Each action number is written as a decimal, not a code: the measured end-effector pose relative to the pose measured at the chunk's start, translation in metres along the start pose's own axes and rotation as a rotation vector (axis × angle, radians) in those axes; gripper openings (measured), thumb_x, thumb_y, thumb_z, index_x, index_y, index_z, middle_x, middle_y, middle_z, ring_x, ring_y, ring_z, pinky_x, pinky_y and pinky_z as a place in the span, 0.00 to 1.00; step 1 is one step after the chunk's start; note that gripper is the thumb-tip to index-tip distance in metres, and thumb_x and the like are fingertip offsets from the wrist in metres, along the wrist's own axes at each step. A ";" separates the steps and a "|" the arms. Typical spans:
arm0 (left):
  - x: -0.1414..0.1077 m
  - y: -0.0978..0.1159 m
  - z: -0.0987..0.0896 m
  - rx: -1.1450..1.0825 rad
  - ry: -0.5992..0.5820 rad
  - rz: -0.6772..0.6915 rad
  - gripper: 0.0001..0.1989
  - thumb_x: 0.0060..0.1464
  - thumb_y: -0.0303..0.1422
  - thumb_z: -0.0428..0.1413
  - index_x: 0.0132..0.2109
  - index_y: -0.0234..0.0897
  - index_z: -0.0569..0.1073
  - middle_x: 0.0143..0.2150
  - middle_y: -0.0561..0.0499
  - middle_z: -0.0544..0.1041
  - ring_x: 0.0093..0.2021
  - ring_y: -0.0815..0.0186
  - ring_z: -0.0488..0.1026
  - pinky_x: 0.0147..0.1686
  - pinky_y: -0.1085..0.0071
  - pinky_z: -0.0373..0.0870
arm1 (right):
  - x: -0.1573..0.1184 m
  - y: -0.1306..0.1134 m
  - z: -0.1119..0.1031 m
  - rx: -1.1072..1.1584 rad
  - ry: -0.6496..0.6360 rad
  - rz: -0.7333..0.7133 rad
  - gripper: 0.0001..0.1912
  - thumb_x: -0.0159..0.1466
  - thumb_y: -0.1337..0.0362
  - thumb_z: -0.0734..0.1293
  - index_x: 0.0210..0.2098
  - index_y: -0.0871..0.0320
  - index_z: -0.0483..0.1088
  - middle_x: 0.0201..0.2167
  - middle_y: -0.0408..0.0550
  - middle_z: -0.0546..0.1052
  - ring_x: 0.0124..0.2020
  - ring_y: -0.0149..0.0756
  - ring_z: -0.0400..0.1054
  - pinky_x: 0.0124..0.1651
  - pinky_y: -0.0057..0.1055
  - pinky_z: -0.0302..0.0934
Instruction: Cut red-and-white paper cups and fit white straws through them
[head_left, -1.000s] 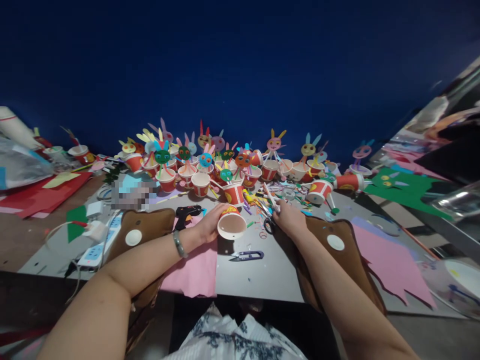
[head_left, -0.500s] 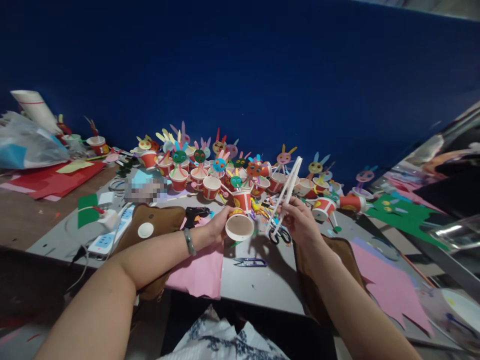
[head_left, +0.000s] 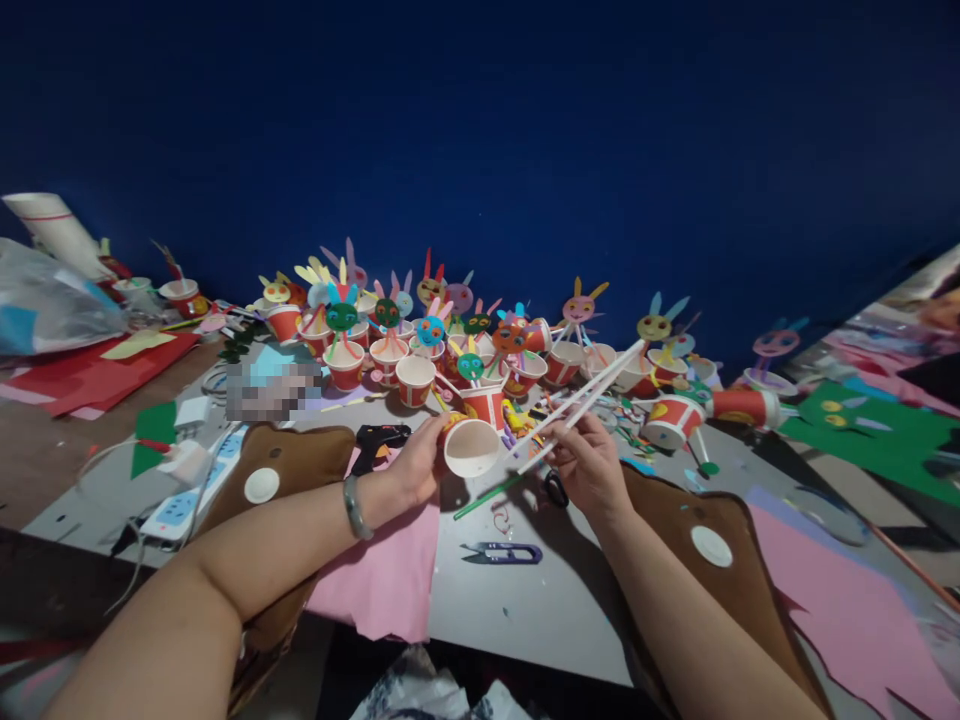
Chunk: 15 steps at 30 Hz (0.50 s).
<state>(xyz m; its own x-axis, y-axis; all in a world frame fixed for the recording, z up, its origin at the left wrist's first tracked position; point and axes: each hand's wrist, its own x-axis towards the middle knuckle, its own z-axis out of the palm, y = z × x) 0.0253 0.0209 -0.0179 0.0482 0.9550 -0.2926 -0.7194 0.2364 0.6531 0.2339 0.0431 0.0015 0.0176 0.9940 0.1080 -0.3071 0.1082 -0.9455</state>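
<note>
White paper shows inside the cup (head_left: 471, 447) that the left hand (head_left: 420, 465) is gripping near the middle of the scene; its open mouth is facing the near side, and the fingers are curling around its left side. To the right, the right hand (head_left: 592, 465) is pinching two slim white sticks (head_left: 585, 406) between thumb and fingers, their near ends pointing left toward the cup and their far ends slanting up to the right, over the clutter. Below the sticks, a green stick (head_left: 487, 496) is lying aslant on the grey tabletop (head_left: 525, 620), and nearer still, purple-handled snips (head_left: 501, 553) are resting flat. Black scissors (head_left: 556, 489) are showing partly beside the right hand. Left of the cup, a black glue gun (head_left: 375, 445) is lying beyond a pink sheet (head_left: 382, 575). Beneath the forearms, a left brown pad (head_left: 300, 455) and a right brown pad (head_left: 675, 505) are spreading out, each bearing a white disc. Farther left, a white power strip (head_left: 187, 500) is sitting with chargers plugged in. Across the far side, red-and-white cups are crowding together, many carrying colourful rabbit heads (head_left: 431, 330), while a dark blue wall (head_left: 480, 150) is rising behind them.
</note>
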 end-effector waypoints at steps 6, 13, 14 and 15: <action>0.000 -0.003 -0.007 0.017 -0.015 0.072 0.17 0.45 0.41 0.68 0.34 0.38 0.71 0.34 0.53 0.80 0.42 0.62 0.78 0.48 0.68 0.72 | -0.008 -0.003 0.000 0.028 -0.017 0.019 0.16 0.55 0.55 0.76 0.38 0.56 0.75 0.19 0.38 0.72 0.16 0.25 0.60 0.16 0.22 0.55; -0.010 -0.005 0.002 0.097 0.004 0.047 0.14 0.46 0.39 0.67 0.33 0.37 0.73 0.34 0.51 0.80 0.47 0.59 0.77 0.54 0.66 0.71 | -0.024 -0.007 0.008 -0.027 -0.070 -0.070 0.17 0.57 0.51 0.76 0.38 0.55 0.75 0.21 0.40 0.73 0.18 0.28 0.65 0.17 0.24 0.61; -0.015 -0.003 0.005 0.116 -0.011 0.033 0.13 0.46 0.38 0.67 0.34 0.37 0.73 0.36 0.49 0.81 0.48 0.58 0.77 0.54 0.65 0.71 | -0.026 -0.006 0.009 -0.046 -0.074 -0.103 0.16 0.58 0.50 0.75 0.38 0.55 0.75 0.21 0.40 0.74 0.19 0.28 0.66 0.18 0.25 0.62; -0.021 0.000 0.008 0.133 -0.019 0.031 0.13 0.45 0.37 0.68 0.35 0.37 0.74 0.37 0.48 0.81 0.48 0.58 0.77 0.54 0.65 0.71 | -0.028 -0.006 0.010 -0.068 -0.078 -0.136 0.16 0.59 0.50 0.75 0.38 0.55 0.75 0.22 0.41 0.75 0.19 0.29 0.66 0.18 0.26 0.62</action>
<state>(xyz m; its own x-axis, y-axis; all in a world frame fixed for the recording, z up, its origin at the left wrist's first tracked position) 0.0296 0.0022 -0.0060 0.0414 0.9652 -0.2581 -0.6223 0.2269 0.7491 0.2260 0.0147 0.0069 -0.0201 0.9660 0.2577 -0.2414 0.2455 -0.9389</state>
